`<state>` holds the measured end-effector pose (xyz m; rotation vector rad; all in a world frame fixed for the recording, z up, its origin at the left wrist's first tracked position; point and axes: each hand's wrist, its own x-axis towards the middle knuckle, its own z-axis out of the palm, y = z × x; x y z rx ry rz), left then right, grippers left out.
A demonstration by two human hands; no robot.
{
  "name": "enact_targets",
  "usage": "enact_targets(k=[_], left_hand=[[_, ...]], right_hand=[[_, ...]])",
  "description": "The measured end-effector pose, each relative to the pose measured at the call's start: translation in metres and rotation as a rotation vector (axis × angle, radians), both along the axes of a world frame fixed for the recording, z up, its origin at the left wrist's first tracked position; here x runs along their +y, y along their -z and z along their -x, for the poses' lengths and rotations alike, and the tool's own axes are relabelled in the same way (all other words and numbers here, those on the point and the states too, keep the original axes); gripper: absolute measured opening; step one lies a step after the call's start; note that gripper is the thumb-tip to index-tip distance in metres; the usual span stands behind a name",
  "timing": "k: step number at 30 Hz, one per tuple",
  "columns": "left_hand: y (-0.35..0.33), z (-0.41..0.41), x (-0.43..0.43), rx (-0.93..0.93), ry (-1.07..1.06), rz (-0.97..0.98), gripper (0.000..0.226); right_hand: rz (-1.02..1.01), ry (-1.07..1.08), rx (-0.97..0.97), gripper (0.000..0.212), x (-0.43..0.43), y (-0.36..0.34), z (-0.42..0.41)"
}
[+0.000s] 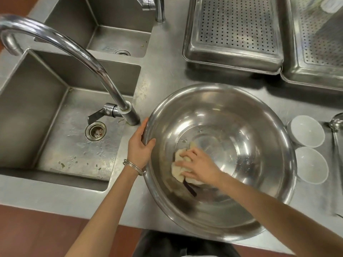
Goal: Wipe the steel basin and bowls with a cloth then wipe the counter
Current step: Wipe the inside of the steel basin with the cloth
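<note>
1. Counter (163, 75): steel, carries everything; not yet wiped, judged from the basin being in hand.
2. Steel basin (259, 127): sits on the counter under both hands, and appears tipped toward the person, likely to expose its inner wall.
3. Left hand (140, 147): clamped on the basin's rim, thumb inside, fingers outside; judged a bracing hold so the basin does not spin or slide.
4. Right hand (198, 165): inside the basin, fingers bent over the cloth, pressing it down.
5. Two white bowls (306, 130): outboard of the right hand, just beside the basin, untouched; probably queued next.
6. Cloth (179, 158): pale, bunched under the right fingers, against the basin's lower inner wall.
</note>
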<state>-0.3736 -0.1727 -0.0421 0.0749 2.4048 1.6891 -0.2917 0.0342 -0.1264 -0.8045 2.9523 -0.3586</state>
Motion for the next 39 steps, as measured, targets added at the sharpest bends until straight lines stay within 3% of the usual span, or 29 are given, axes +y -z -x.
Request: enact_targets(k=[2, 4, 7, 9, 12, 18, 21, 24, 28, 32, 35, 39], left_hand=[[0.001, 0.002, -0.001, -0.016, 0.019, -0.012, 0.066], [0.002, 0.003, -0.001, -0.038, 0.029, -0.036, 0.066], [0.002, 0.006, 0.0, -0.047, 0.029, -0.061, 0.067], [0.002, 0.007, 0.001, -0.048, 0.017, -0.072, 0.067], [0.001, 0.005, 0.004, -0.035, -0.005, -0.086, 0.068], [0.004, 0.014, 0.001, -0.03, 0.039, -0.053, 0.066], [0.003, 0.02, 0.003, -0.054, 0.085, -0.047, 0.065], [0.002, 0.021, -0.004, -0.086, 0.171, -0.056, 0.063], [0.002, -0.021, -0.025, -0.144, 0.158, -0.14, 0.064], [0.009, -0.072, -0.021, -0.123, 0.03, -0.19, 0.063], [0.013, -0.073, -0.014, -0.122, -0.054, -0.23, 0.06], [0.015, -0.063, -0.016, -0.079, -0.025, -0.22, 0.06]], right_hand=[[0.027, 0.019, 0.104, 0.034, 0.024, -0.004, 0.006], [0.147, 0.328, 0.173, 0.03, 0.033, -0.016, 0.031], [0.403, 0.847, 0.048, 0.032, 0.019, -0.034, 0.082], [0.428, 1.041, -0.053, 0.035, -0.006, -0.031, 0.1], [0.125, 0.884, -0.084, 0.047, -0.045, -0.008, 0.08], [0.173, 0.272, -0.075, 0.034, -0.042, -0.001, -0.016], [0.079, 0.05, -0.191, 0.033, -0.015, -0.015, -0.036], [0.004, 0.155, -0.384, 0.034, 0.002, -0.034, -0.027], [0.069, 0.571, -0.257, 0.04, 0.012, -0.043, 0.007], [-0.205, 0.774, -0.286, 0.049, -0.021, -0.032, 0.025], [-0.205, 0.742, -0.253, 0.049, -0.039, -0.022, 0.013], [-0.158, 0.383, -0.012, 0.041, -0.028, -0.01, -0.025]])
